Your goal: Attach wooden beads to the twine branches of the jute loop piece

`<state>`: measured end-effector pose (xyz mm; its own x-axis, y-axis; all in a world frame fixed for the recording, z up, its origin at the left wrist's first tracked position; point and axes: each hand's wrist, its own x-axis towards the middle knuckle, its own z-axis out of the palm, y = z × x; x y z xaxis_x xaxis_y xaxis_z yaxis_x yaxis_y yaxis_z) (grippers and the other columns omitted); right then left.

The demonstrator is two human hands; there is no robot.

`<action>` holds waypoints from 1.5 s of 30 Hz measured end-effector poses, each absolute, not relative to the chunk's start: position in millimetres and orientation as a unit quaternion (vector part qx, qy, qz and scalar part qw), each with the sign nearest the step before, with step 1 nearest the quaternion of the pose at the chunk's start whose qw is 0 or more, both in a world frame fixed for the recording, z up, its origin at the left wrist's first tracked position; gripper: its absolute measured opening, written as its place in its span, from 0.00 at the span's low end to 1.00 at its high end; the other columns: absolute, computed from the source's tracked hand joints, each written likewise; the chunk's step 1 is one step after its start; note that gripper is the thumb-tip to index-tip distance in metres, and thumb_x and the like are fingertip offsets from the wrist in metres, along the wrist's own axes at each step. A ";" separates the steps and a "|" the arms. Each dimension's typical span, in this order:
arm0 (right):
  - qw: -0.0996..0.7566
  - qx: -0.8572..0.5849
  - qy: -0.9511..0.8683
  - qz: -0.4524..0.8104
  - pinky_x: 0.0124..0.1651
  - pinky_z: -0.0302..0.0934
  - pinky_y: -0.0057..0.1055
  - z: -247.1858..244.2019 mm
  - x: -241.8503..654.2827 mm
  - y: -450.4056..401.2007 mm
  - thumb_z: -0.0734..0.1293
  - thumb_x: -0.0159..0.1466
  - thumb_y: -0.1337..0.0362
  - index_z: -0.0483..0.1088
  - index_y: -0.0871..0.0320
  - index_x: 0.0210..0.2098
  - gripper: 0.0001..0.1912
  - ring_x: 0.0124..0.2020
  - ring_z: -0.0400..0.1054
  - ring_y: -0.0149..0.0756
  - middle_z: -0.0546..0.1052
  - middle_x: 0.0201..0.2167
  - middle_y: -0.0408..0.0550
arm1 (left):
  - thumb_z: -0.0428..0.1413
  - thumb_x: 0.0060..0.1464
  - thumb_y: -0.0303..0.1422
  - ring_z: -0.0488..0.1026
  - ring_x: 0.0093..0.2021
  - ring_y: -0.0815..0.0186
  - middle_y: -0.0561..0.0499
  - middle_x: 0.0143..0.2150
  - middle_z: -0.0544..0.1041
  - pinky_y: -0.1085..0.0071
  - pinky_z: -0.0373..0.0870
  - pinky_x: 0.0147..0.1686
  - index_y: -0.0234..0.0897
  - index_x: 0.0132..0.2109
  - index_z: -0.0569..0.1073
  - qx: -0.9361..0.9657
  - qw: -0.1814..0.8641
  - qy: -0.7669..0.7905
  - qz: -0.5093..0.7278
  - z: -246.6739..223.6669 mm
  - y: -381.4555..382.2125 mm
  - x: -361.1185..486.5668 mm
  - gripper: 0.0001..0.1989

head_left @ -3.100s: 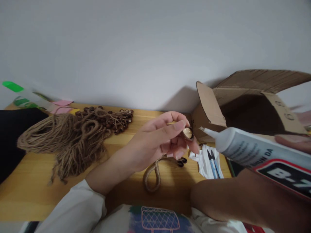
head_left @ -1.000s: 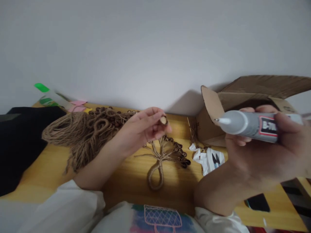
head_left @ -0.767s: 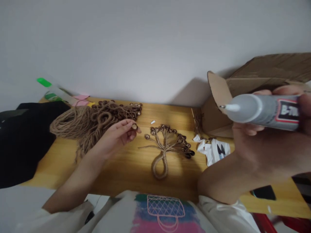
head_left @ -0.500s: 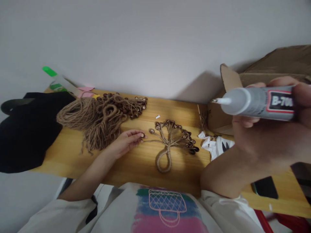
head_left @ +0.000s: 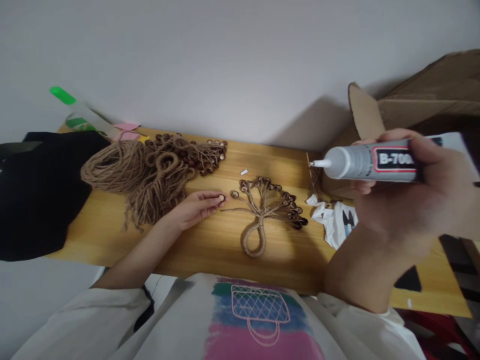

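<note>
My left hand (head_left: 195,206) rests low on the wooden table (head_left: 210,240) and pinches a small round bead (head_left: 221,198) at its fingertips, right beside the left end of a jute-cord ornament (head_left: 262,212) with a loop at the bottom and brown beads on its fanned strands. My right hand (head_left: 408,195) is raised above the table's right side, gripping a grey glue tube (head_left: 367,162) with a red and black label, nozzle pointing left.
A heap of jute cord and beaded pieces (head_left: 150,167) lies at the back left, next to a black cloth (head_left: 33,190). An open cardboard box (head_left: 412,100) stands at the back right. Crumpled white packaging (head_left: 335,220) lies near the ornament. A green-capped bottle (head_left: 75,112) lies against the wall.
My left hand has gone from held up near the glue nozzle down to the table, carrying the bead to the ornament's left end. My right hand stayed raised with the glue tube.
</note>
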<state>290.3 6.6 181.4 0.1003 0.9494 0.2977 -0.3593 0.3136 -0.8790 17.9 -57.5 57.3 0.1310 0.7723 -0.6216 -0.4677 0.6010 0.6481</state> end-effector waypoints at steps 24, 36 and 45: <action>0.602 -0.476 -0.304 0.564 0.08 0.48 0.22 125.2 308.8 -13.7 0.64 0.50 0.64 0.75 0.62 0.21 0.10 0.08 0.59 0.28 0.77 0.19 0.52 | 0.62 0.47 0.39 0.71 0.33 0.66 0.50 0.34 0.76 0.69 0.69 0.35 0.35 0.39 0.77 0.598 0.429 0.611 0.292 36.7 -51.3 6.7 0.14; 0.580 -0.476 -0.326 0.576 0.10 0.49 0.20 109.6 305.5 -13.3 0.66 0.50 0.60 0.74 0.59 0.23 0.09 0.12 0.62 0.26 0.77 0.20 0.47 | 0.60 0.53 0.37 0.69 0.45 0.59 0.47 0.41 0.72 0.61 0.67 0.48 0.40 0.45 0.81 0.742 0.270 0.572 0.221 25.9 -48.6 -0.9 0.13; 0.558 -0.494 -0.257 0.615 0.09 0.51 0.18 107.6 294.9 -9.7 0.66 0.49 0.61 0.74 0.60 0.23 0.09 0.13 0.62 0.26 0.77 0.21 0.48 | 0.56 0.57 0.38 0.71 0.46 0.59 0.45 0.44 0.74 0.62 0.69 0.50 0.35 0.47 0.77 0.753 0.212 0.581 0.225 48.2 -7.4 19.6 0.15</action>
<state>294.9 -9.7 107.6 0.1107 0.9405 -0.3212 -0.4329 -0.2453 -0.8674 19.6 -7.4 48.2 0.2226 0.9705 0.0930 0.7792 -0.2344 0.5812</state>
